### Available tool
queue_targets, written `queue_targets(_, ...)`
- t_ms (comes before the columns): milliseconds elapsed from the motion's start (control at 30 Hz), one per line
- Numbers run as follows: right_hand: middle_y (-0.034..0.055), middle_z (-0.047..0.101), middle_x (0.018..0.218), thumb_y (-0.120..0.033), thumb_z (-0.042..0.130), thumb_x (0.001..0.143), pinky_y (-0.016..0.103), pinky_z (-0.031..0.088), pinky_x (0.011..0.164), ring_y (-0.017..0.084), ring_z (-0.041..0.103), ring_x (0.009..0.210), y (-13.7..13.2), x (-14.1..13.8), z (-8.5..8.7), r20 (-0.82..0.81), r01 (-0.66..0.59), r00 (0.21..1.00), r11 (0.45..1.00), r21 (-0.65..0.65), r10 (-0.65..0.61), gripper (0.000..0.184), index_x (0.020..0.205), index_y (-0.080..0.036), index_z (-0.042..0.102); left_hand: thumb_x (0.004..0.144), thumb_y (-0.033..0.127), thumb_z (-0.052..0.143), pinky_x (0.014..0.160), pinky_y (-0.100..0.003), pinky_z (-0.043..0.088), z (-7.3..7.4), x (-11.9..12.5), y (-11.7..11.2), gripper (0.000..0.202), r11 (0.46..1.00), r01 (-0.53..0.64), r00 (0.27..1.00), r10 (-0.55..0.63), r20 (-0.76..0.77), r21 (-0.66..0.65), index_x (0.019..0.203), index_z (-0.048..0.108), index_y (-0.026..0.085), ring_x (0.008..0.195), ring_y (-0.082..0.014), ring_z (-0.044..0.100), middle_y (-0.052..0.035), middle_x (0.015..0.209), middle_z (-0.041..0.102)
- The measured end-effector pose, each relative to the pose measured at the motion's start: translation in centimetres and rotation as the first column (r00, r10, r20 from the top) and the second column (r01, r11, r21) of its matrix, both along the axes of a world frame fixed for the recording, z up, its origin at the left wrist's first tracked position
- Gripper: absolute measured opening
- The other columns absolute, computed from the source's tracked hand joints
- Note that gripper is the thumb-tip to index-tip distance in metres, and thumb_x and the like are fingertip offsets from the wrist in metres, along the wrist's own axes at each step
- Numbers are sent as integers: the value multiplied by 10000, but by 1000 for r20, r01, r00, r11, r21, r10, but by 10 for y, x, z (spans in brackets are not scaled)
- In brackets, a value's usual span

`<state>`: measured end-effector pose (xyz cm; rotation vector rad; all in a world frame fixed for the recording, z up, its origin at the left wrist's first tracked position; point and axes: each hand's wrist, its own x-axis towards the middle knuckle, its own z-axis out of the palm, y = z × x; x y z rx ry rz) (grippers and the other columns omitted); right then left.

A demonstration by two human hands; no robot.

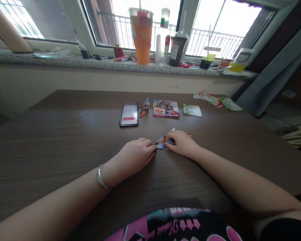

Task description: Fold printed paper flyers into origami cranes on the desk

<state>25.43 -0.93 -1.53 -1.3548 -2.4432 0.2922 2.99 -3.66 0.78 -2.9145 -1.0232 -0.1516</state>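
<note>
Presently, folded paper: on the near-middle part of the bench, between the two hands, a printed piece with blue along its near edge.
Long axis: seemingly left to right; the far edge slants from a narrow tip at the left to a pale peak at the far right (an orange corner shows past the right hand, probably the same sheet).
Left hand: at the paper's left tip, the paper lying to the right of its fingers; these are close together, but whether they pinch or only press, I cannot tell.
Right hand: nearer, lying over much of the paper's right part; thumb and forefinger bent onto it, a little apart, pinch or press not clear.
Phone-like device: farther off and to the left, screen blurred out.
Folded piece: just right of the device, patterned, pointed at its far end.
Leaflets: a printed stack beyond the paper, with a smaller green-and-white stack to their right.
</note>
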Motion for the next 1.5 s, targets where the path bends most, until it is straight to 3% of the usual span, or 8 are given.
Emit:
queue_targets(367, 41, 692, 841, -326, 592, 849, 274, 386, 713, 189, 616, 819, 1, -2, 1, 40, 2, 999, 1000, 22, -2, 152, 774, -196, 617, 939, 232, 445, 738, -339, 513, -2, 4, 1, 229, 997, 7, 1000, -5, -24, 77, 948, 664, 169, 813, -204, 582, -67, 884, 623)
queue_targets(967, 47, 686, 863, -311, 567, 860, 281, 380, 733, 190, 607, 839, 2, -2, 1, 72, 10, 997, 1000, -6, -9, 148, 774, -194, 598, 926, 218, 453, 726, -337, 507, -7, 2, 5, 225, 992, 20, 1000, -17, -24, 124, 997, 659, 162, 823, -212, 577, -80, 898, 617)
queue_targets(1500, 45, 677, 846, -303, 568, 857, 277, 375, 725, 187, 600, 826, 0, -3, 2, 77, 20, 997, 1000, 2, -20, 150, 756, -193, 571, 917, 220, 464, 721, -337, 500, -1, 2, 5, 228, 994, 34, 999, -30, -41, 103, 980, 675, 161, 830, -214, 571, -84, 897, 612)
